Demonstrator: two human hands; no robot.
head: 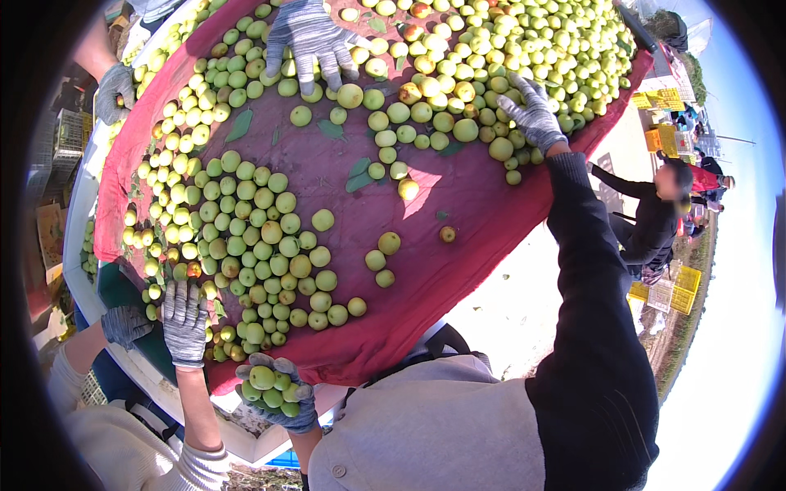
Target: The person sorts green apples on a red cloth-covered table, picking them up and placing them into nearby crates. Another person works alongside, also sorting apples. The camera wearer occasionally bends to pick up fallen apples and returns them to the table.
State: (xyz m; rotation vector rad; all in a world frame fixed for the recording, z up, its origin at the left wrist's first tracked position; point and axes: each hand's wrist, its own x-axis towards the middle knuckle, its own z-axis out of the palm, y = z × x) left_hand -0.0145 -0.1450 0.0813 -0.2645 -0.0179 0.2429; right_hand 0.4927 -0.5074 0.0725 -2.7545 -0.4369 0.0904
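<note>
Several small green fruits, which look like jujubes (pixel 263 377), rest in my left hand (pixel 288 399), cupped palm-up just off the table's near edge. It wears a grey knitted glove. My right hand (pixel 533 116), also gloved, reaches out to the right over the fruit. Its fingers are apart and lie against the edge of a large heap of green jujubes (pixel 552 55); I see nothing held in it. Both hands are over or beside a sorting table covered with dark red cloth (pixel 344 215). A looser cluster of jujubes (pixel 252 245) lies on the cloth's left side.
A co-worker's gloved hand (pixel 310 46) spreads over fruit at the far side. Another person's two gloved hands (pixel 184 325) are close on my left. A further gloved hand (pixel 115 92) is at upper left. Leaves (pixel 358 175) lie on the cloth. Yellow crates (pixel 686 289) stand right.
</note>
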